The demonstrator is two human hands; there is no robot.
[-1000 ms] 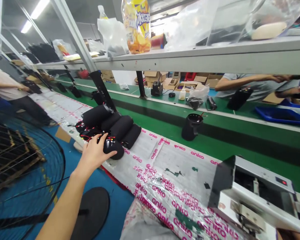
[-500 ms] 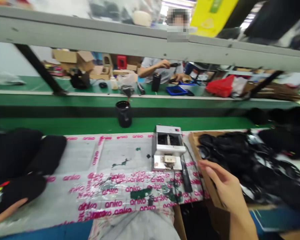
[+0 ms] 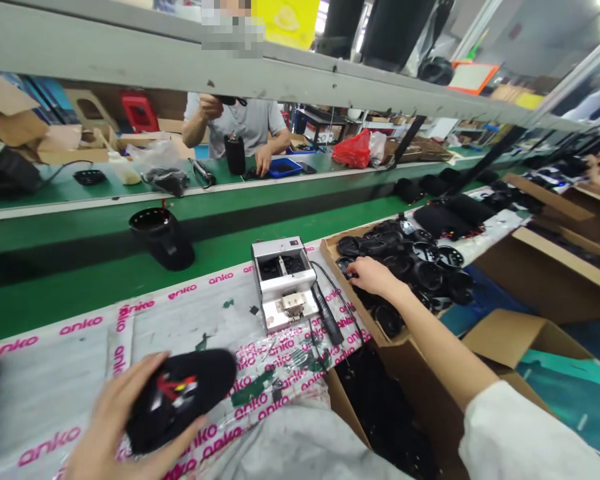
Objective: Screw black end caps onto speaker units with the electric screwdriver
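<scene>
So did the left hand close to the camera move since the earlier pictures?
Yes. The left hand has moved right, closer to the silver machine, gripping a black cylinder.

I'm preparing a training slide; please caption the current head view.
The left hand grips a black cylindrical piece while the right hand reaches among round black parts in a cardboard box.

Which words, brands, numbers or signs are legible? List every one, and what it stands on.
"anko": repeated in pink on the tape over the worktop.
Yellow sheet at the top: pale emblem, no legible words.
Silver machine: any marking is too small to read.
Black casing in the left hand: none legible.
</scene>
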